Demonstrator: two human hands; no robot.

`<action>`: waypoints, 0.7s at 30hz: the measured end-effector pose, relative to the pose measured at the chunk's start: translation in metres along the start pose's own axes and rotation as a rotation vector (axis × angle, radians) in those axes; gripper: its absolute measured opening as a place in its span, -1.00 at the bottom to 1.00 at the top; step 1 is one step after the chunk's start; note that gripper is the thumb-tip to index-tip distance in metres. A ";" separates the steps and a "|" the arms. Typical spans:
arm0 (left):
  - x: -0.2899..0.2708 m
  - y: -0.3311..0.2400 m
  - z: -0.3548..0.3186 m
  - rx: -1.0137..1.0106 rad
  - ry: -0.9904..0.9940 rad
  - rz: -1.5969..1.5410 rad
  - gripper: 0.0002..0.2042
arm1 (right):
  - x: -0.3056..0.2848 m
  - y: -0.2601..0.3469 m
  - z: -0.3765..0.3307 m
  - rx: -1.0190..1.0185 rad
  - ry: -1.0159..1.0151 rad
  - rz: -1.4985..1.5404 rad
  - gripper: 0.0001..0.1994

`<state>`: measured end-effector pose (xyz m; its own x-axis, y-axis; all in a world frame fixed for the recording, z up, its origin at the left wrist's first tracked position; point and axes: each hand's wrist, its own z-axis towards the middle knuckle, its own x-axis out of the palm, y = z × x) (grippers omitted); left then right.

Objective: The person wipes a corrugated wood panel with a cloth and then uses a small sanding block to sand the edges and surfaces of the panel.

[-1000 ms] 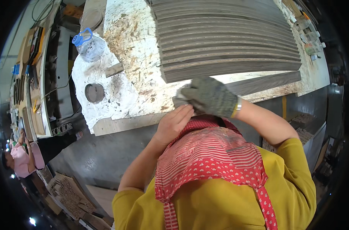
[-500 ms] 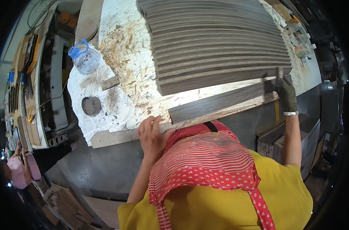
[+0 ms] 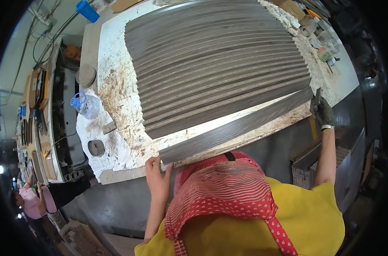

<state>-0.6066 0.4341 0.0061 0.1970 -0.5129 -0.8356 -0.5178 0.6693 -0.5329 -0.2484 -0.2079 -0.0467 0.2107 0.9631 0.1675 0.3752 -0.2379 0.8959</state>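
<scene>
A long dark grey wood-grain plank (image 3: 236,123) lies along the near edge of the worktable, in front of a large stack of similar strips (image 3: 219,64). At its left end, my left hand (image 3: 158,177) straddles the corner, with fingers on one side and thumb on the other. My right hand (image 3: 324,112), in a dark glove, is closed around a narrow dark tool (image 3: 316,97) just past the plank's right end. The glove hides most of that tool, so its kind cannot be made out.
On a white cloth (image 3: 113,151) at the left are a clear jug (image 3: 90,106) with blue cap, a small block (image 3: 109,127) and a round dark disc (image 3: 96,148). Clear bottles (image 3: 328,46) stand far right. Another person (image 3: 34,198) is at the far left.
My left hand has come from the table edge onto the plank's left end. My right hand has shifted outward, uncovering the plank's right end. The whole view has tilted and shifted.
</scene>
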 end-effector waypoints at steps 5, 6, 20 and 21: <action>0.007 -0.015 -0.003 -0.123 -0.017 -0.129 -0.51 | 0.017 0.019 0.008 -0.020 0.023 -0.076 -0.73; 0.009 -0.018 -0.002 -0.140 -0.024 -0.132 -0.52 | 0.019 0.022 0.009 0.021 0.129 -0.119 -0.74; 0.022 0.001 0.037 -0.200 -0.453 -0.534 -0.69 | -0.011 0.010 0.027 0.129 0.417 0.356 -0.47; 0.026 0.002 0.046 -0.190 -0.455 -0.556 -0.70 | -0.010 0.012 0.030 0.089 0.400 0.324 -0.43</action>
<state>-0.5645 0.4465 -0.0229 0.7760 -0.4476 -0.4444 -0.3684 0.2502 -0.8954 -0.2187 -0.2240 -0.0505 -0.0256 0.8068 0.5903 0.4270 -0.5251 0.7361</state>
